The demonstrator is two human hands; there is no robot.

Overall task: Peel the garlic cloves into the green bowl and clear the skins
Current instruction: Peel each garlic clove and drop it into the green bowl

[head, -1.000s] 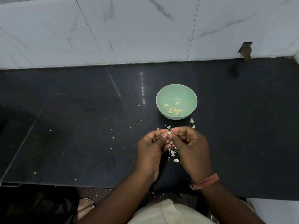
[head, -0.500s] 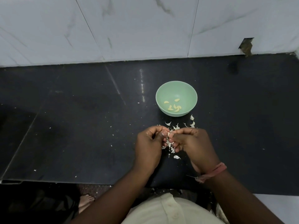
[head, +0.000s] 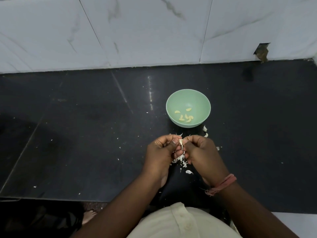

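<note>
Partly hidden between the curled fingers, a garlic clove [head: 181,142] is pinched by the left hand [head: 160,154] and right hand [head: 201,152] together. Beneath them, skins [head: 180,160] litter the black counter [head: 85,134] under a white tiled wall [head: 137,31]. Just beyond the fingertips sits the green bowl [head: 171,103] holding peeled cloves [head: 186,116].

Two hands peeling garlic at a black counter

The left hand [head: 160,150] and right hand [head: 201,151] pinch a garlic clove [head: 181,142] together just before the green bowl [head: 173,107] of peeled cloves [head: 186,116]; skins [head: 181,161] lie beneath.
</note>
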